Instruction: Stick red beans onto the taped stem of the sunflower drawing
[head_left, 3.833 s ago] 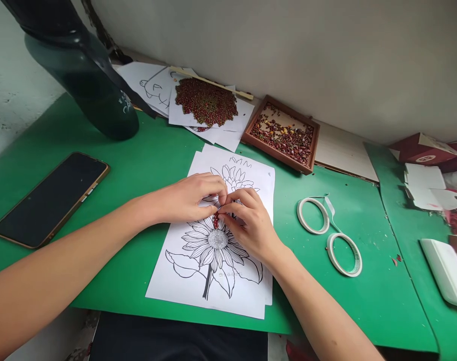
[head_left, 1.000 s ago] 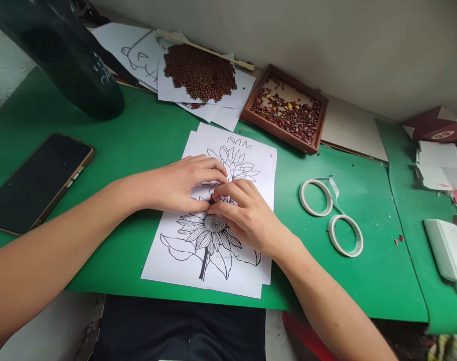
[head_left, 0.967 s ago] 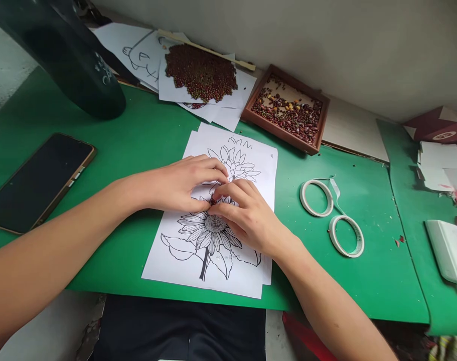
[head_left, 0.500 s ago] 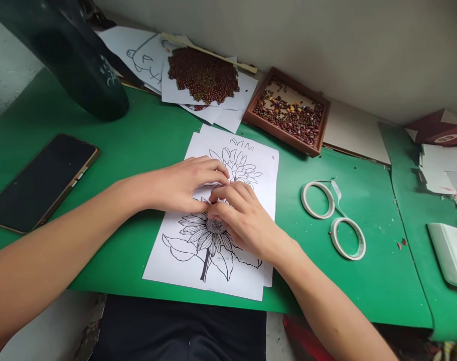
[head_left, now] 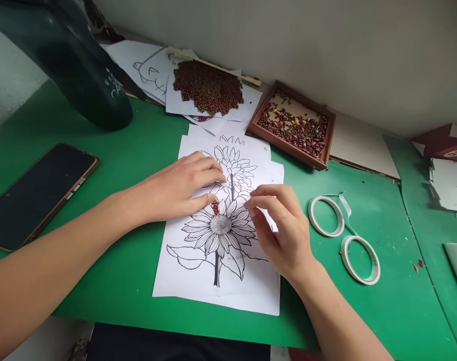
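A sheet with a black-line sunflower drawing (head_left: 220,224) lies in front of me, over another sheet with a flower outline (head_left: 234,163). Small red beans (head_left: 215,206) sit in a short row on one upper petal. My left hand (head_left: 192,185) lies on the sheets with its fingers stretched out, thumb tip beside the beans. To the right of the sunflower, my right hand (head_left: 283,225) hovers over the paper's edge. Its thumb and index fingertip are drawn together; whether anything is between them cannot be made out.
A wooden tray (head_left: 331,135) of mixed beans stands at the back, beside paper bearing a heap of small dark beans (head_left: 209,87). Two tape rolls (head_left: 360,259) lie at right. A phone (head_left: 40,195) and a dark green bottle (head_left: 104,100) are at left.
My right hand has moved right, away from the left hand, uncovering the red beans on the petal. The sheets have shifted against each other. The camera view has moved slightly.
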The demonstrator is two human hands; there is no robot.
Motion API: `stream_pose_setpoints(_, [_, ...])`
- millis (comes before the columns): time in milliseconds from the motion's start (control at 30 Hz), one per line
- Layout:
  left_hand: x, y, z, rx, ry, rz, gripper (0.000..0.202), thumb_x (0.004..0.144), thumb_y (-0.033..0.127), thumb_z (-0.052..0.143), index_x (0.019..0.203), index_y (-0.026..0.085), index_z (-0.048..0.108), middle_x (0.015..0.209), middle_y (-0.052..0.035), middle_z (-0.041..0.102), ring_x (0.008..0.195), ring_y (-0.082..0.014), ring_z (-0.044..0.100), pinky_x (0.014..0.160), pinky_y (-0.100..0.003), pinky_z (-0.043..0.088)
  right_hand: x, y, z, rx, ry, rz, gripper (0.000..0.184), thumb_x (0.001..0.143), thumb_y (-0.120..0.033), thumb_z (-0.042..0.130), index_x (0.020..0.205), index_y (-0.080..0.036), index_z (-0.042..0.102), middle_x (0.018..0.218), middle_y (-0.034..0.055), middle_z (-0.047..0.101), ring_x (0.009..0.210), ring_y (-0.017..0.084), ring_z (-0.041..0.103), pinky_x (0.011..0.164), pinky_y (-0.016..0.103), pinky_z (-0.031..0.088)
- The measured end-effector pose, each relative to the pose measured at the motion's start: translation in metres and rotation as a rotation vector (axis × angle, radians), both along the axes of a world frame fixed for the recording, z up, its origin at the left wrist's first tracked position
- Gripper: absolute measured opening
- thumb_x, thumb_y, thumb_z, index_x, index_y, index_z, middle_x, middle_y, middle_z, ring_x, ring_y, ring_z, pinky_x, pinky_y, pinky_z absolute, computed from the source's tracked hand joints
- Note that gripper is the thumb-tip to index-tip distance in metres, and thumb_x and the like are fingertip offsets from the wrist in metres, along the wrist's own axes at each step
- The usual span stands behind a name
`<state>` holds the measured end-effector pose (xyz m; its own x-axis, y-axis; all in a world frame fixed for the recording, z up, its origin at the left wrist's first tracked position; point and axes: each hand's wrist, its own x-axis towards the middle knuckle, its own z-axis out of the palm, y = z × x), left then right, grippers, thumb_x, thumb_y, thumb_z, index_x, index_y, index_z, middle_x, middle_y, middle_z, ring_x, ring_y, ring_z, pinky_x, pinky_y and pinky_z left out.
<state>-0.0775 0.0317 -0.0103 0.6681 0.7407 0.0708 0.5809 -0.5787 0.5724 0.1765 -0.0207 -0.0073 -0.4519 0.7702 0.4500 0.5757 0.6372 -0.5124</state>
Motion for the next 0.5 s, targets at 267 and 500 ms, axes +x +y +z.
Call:
stream_pose_setpoints(267, [0.011,0.0,-0.014,0.019,-0.05,0.021,0.03,0.096,0.038,0.069,0.123,0.026,0.068,0.135,-0.0063,0.063,0.13,-0.0289,0.051,0.111,-0.048,0.045,-0.006,-0.004,-0.009,-0.059,-0.007,0.03,0.028,0.096,-0.001,0.054,0.11,-0.025,0.059,0.111,0.0087,0.065,0.1,0.024,0.061,0.083,0.043,0.051])
stream_pose_setpoints(500, [0.007,0.004,-0.013,-0.028,-0.042,0.001,0.029,0.098,0.038,0.065,0.125,0.028,0.069,0.137,-0.006,0.062,0.132,-0.0296,0.051,0.11,-0.049,0.045,-0.016,-0.004,-0.016,-0.125,-0.002,0.061,0.028,0.097,-0.002,0.052,0.11,-0.025,0.061,0.11,0.0078,0.067,0.1,0.024,0.06,0.085,0.043,0.052])
